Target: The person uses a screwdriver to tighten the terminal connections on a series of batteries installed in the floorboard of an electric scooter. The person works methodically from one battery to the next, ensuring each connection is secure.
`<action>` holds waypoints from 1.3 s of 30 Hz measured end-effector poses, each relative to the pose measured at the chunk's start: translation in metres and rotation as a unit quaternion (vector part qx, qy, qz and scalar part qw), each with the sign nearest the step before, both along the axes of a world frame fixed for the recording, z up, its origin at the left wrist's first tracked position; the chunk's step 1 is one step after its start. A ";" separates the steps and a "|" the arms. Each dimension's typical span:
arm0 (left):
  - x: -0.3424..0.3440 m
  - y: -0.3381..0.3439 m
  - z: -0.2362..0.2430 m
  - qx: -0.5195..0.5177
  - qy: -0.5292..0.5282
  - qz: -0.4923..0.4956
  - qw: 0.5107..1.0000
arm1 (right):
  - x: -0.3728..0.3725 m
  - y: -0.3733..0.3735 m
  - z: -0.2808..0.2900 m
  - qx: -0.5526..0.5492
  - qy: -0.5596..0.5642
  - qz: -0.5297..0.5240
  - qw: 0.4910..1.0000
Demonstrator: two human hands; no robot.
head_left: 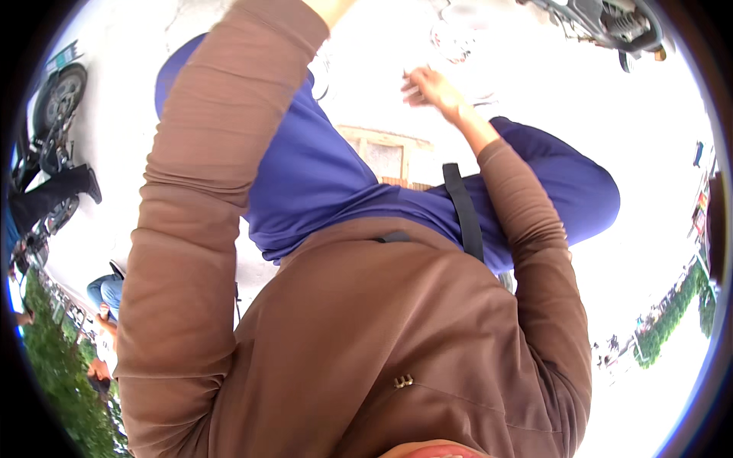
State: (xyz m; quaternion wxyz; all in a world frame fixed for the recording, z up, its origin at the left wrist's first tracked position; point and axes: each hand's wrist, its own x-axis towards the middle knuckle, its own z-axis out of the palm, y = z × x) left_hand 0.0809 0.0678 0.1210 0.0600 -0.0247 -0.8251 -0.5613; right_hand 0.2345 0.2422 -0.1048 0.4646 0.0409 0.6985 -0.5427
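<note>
My right hand (pixel 434 88) hangs over the bright ground beyond my knees, its fingers loosely bent, a little apart and slightly blurred. Nothing shows in it. Just past it lies a washed-out round object with reddish and dark marks (pixel 452 44), too bright to name. My left arm in its brown sleeve (pixel 229 114) stretches across my left thigh to the upper edge. Only a strip of that wrist shows; the left hand itself is outside the picture. Between my legs is a light wooden frame, perhaps of a low stool (pixel 405 145).
A motorcycle (pixel 611 27) is partly visible at the upper right. Another motorcycle (pixel 61 99) stands on the left, with a person's dark trouser leg (pixel 57 187) beside it. Farther back on the left is a person in jeans (pixel 107 294). A black strap (pixel 463 210) hangs across my lap.
</note>
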 end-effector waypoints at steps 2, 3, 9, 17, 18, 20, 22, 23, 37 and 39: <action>0.000 0.022 0.004 -0.002 -0.021 -0.052 0.998 | 0.056 0.023 -0.092 0.132 0.045 0.194 0.971; 0.002 0.029 0.007 -0.013 -0.031 -0.061 0.998 | 0.092 0.028 -0.129 0.166 0.168 0.272 0.933; 0.025 0.043 -0.007 0.025 -0.060 0.001 0.998 | 0.175 0.023 -0.149 0.106 -0.003 0.680 0.725; 0.022 0.042 0.021 0.051 -0.027 -0.020 0.998 | 0.127 -0.005 -0.143 0.191 0.015 0.622 0.759; 0.023 0.041 0.020 0.053 -0.028 -0.022 0.998 | 0.125 -0.006 -0.143 0.191 0.018 0.621 0.760; 0.022 0.044 0.017 0.051 -0.016 -0.019 0.998 | 0.120 -0.005 -0.143 0.193 0.019 0.621 0.760; 0.023 0.045 0.025 0.058 -0.019 -0.030 0.998 | 0.116 -0.006 -0.146 0.193 0.021 0.619 0.761; 0.023 0.048 0.025 0.073 -0.013 -0.021 0.997 | 0.115 -0.005 -0.143 0.196 0.020 0.619 0.760; 0.025 0.033 0.029 0.085 -0.039 -0.028 0.995 | 0.104 0.002 -0.138 0.204 0.003 0.608 0.767; 0.025 0.032 0.027 0.083 -0.039 -0.023 0.996 | 0.103 0.004 -0.138 0.208 -0.001 0.606 0.768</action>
